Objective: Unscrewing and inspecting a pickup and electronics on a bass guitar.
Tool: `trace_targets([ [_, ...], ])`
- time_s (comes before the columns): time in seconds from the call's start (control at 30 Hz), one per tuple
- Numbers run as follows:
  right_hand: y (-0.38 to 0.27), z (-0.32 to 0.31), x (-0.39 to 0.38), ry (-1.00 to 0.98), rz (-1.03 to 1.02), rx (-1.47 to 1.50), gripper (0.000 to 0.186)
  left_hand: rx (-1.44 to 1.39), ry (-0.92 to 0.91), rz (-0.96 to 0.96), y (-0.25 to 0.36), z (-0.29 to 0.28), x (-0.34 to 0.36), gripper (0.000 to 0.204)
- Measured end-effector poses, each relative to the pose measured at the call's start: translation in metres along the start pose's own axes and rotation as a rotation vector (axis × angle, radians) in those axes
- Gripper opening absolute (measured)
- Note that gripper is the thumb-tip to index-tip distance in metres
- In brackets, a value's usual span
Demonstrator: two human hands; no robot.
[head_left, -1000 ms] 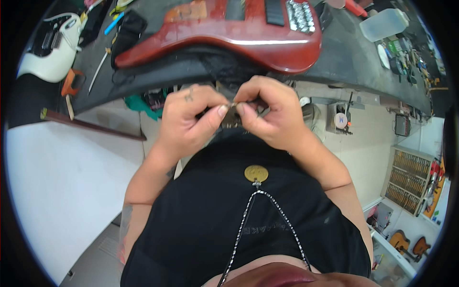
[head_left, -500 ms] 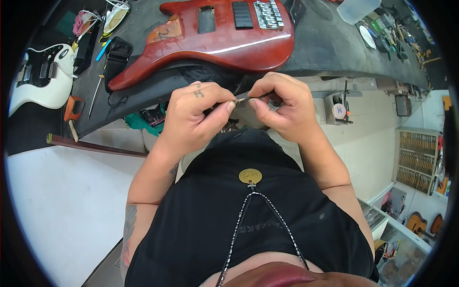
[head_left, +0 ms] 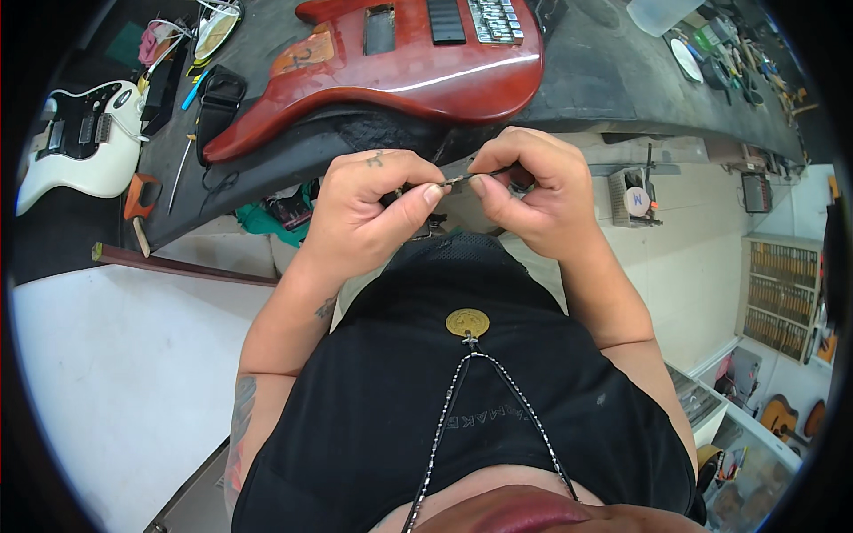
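Both hands are raised in front of my lap, just short of the bench edge, with a thin dark wire [head_left: 458, 180] stretched between them. My left hand [head_left: 378, 191] is closed, thumb and forefinger pinching the wire near a small metallic-looking piece. With a similar pinch, my right hand [head_left: 538, 191] grips the dark part of it. The exact shape of the small piece is too tiny to make out. Beyond my hands a glossy red-brown electric guitar body [head_left: 426, 75] lies on the bench, with an open pickup cavity, a black pickup and a metal bridge.
The dark bench [head_left: 595, 89] spans the far side. A white electric guitar body [head_left: 89, 147], a screwdriver [head_left: 181, 171] and a black case [head_left: 219, 96] lie at its left. Tools and a translucent container [head_left: 656, 12] are far right. A wire basket [head_left: 633, 197] stands below the bench.
My two hands have shifted slightly apart, the right one moving a little up and to the right. The thin wire stays pinched between them. The guitar body stays on the bench.
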State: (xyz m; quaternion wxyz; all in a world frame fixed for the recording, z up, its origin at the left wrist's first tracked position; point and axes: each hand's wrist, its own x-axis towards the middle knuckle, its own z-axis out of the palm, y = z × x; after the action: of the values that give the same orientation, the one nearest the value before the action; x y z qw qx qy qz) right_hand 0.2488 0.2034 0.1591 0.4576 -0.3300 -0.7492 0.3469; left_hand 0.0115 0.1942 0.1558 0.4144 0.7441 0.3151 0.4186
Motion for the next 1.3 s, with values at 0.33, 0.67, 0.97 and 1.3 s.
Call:
trace_targets([
  [0.33, 0.002, -0.001, 0.003, 0.01, 0.062, 0.06, 0.011, -0.096, -0.013, -0.166, -0.001, 0.003, -0.004, 0.01],
  [0.67, 0.015, -0.001, -0.005, -0.117, 0.193, 0.007, 0.013, -0.969, -0.017, -0.636, -0.016, 0.023, -0.016, 0.012],
  [0.97, 0.023, -0.042, -0.012, -0.103, 0.239, -0.056, 0.014, -0.604, 0.014, -0.47, -0.002, -0.014, 0.001, 0.006],
  [1.3, 0.055, -0.189, -0.022, 0.613, 0.175, -0.445, 0.018, 0.28, 0.002, 0.059, 0.054, -0.008, 0.132, 0.013],
])
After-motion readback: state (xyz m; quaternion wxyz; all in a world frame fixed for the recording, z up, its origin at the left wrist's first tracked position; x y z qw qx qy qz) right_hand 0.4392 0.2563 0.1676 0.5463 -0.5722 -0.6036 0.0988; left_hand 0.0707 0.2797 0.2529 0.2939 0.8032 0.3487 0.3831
